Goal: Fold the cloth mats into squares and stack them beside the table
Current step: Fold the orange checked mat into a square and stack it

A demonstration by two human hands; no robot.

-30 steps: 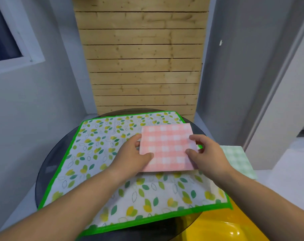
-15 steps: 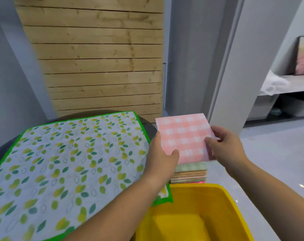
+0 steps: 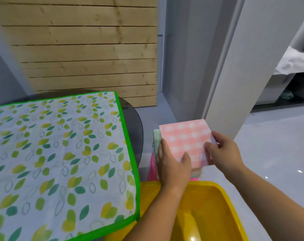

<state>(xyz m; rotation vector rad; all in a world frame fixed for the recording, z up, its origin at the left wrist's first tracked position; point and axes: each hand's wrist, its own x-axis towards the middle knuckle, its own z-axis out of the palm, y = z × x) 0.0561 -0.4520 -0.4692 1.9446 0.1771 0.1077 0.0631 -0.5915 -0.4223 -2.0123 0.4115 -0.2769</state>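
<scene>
A yellow plastic tub [image 3: 229, 199] fills the near foreground, set on the floor just off the table's near right edge. Over its far rim, a person's left hand [image 3: 172, 164] and right hand [image 3: 224, 153] hold a pink gingham mat [image 3: 184, 136], folded to a square. Each hand pinches a near corner, with the thumb on top and the fingers tucked underneath. The mat sits level over a stack of folded mats [image 3: 156, 139] beside the table's right edge. A pale green one peeks out at the stack's left side. Whether the pink square already rests on the pile or hangs just above it cannot be told from this angle.

The stack stands on a pink support [image 3: 151, 168] that is mostly hidden. The judgement here is that placement is the risk: the pink square sits a little to the right of the green layer, so it could end up overhanging. Fingers drawn out from beneath could also drag the soft fold open or nudge the pile askew.

To the left, a leaf-print cover [image 3: 61, 153] with a bright green border lies flat across a round dark glass table [image 3: 138, 129] and hangs past its near edge. Behind stand a wooden slat panel [image 3: 95, 49] and a grey pillar [image 3: 226, 66]. A glossy pale floor [image 3: 273, 145] runs to a shelf at far right, where a white cloth [image 3: 293, 61] is draped.
</scene>
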